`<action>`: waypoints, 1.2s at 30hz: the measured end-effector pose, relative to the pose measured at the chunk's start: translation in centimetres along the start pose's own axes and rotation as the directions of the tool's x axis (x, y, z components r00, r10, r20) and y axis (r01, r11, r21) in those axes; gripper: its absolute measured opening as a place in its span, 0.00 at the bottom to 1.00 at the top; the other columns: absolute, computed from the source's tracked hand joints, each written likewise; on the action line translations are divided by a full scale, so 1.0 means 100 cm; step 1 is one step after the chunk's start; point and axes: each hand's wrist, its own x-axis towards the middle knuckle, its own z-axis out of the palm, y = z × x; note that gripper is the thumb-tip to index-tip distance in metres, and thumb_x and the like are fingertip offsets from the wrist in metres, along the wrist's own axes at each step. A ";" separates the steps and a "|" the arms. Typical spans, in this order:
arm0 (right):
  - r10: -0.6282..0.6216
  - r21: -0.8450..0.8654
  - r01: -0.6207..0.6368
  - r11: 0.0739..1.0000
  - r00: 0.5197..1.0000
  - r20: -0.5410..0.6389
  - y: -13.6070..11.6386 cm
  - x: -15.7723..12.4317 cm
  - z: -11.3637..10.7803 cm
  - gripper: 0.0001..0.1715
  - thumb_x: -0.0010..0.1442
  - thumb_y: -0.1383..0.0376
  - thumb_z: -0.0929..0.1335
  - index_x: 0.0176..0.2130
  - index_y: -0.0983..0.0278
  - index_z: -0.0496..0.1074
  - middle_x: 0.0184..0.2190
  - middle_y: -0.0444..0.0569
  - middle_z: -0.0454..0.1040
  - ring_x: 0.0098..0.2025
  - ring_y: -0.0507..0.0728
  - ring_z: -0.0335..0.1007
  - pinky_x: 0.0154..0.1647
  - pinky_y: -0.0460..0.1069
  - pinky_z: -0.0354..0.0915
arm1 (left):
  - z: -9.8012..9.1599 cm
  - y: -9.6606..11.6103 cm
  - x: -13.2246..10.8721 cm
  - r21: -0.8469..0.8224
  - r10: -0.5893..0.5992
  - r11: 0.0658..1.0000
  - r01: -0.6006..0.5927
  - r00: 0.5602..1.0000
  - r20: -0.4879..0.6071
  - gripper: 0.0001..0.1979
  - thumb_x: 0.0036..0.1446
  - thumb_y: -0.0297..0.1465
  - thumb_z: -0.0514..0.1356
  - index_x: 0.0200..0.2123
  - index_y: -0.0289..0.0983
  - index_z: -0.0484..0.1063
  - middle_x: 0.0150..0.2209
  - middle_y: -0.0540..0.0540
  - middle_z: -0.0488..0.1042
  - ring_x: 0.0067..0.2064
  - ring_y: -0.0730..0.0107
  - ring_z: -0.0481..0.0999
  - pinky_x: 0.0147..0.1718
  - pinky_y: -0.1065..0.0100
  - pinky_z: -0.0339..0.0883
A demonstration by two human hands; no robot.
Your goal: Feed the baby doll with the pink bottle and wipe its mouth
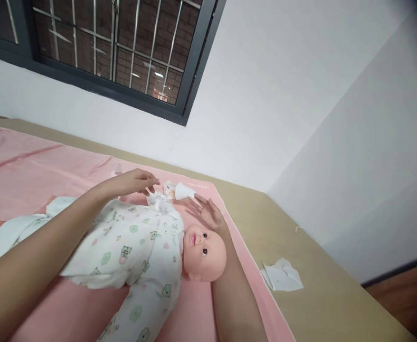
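A baby doll point(126, 242) in a white top with green and pink bear prints lies on its back, its bald head point(208, 254) to the right. My left forearm crosses over its body. By the cuff of the doll's far sleeve point(158, 202) is my left hand point(137, 183), fingers loosely bent and apart, with nothing visible in them. Beyond the doll's head, my right hand point(208, 213) is open, palm showing and fingers spread. Its fingertips come close to a white tissue point(184, 191); whether they touch it I cannot tell. A small clear packet point(169, 189) lies beside the tissue.
A pink mat point(26, 147) lies under the doll on a wooden surface point(244, 204). A small clear object point(118, 170) sits near the mat's far edge. A folded white cloth point(282, 275) lies right of the mat. Behind are white walls and a barred window point(112, 42).
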 end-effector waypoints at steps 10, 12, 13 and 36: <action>-0.213 -0.617 -0.060 0.785 0.909 -0.358 -0.082 -0.015 0.045 0.21 0.39 0.53 0.78 0.24 0.66 0.75 0.26 0.48 0.74 0.31 0.53 0.68 0.39 0.50 0.65 | 0.007 0.017 -0.013 0.048 0.123 0.991 -0.122 0.992 -0.032 0.24 0.55 0.50 0.55 0.43 0.37 0.76 0.43 0.44 0.79 0.44 0.59 0.78 0.42 0.66 0.68; -0.262 -0.709 -0.068 0.702 0.901 -0.345 -0.088 -0.019 0.062 0.20 0.37 0.54 0.78 0.23 0.66 0.73 0.25 0.46 0.73 0.30 0.52 0.67 0.36 0.49 0.63 | 0.011 0.017 -0.013 0.078 0.166 0.983 -0.164 0.986 -0.025 0.23 0.56 0.49 0.55 0.41 0.37 0.77 0.42 0.44 0.79 0.44 0.58 0.77 0.43 0.65 0.67; -0.271 -0.749 -0.075 0.658 0.905 -0.329 -0.090 -0.020 0.070 0.20 0.37 0.56 0.78 0.23 0.65 0.72 0.25 0.45 0.72 0.30 0.52 0.66 0.35 0.49 0.62 | 0.012 0.016 -0.012 0.095 0.179 0.980 -0.177 0.984 -0.017 0.23 0.56 0.49 0.55 0.40 0.37 0.78 0.42 0.44 0.80 0.44 0.57 0.77 0.43 0.64 0.67; -0.222 -0.771 0.347 0.535 0.937 0.268 -0.108 -0.071 0.179 0.14 0.52 0.65 0.74 0.41 0.62 0.73 0.40 0.49 0.73 0.40 0.54 0.71 0.36 0.47 0.68 | 0.035 0.039 -0.031 -0.061 0.391 0.920 -0.387 0.916 0.086 0.21 0.46 0.45 0.68 0.39 0.37 0.73 0.37 0.49 0.75 0.39 0.64 0.74 0.33 0.70 0.65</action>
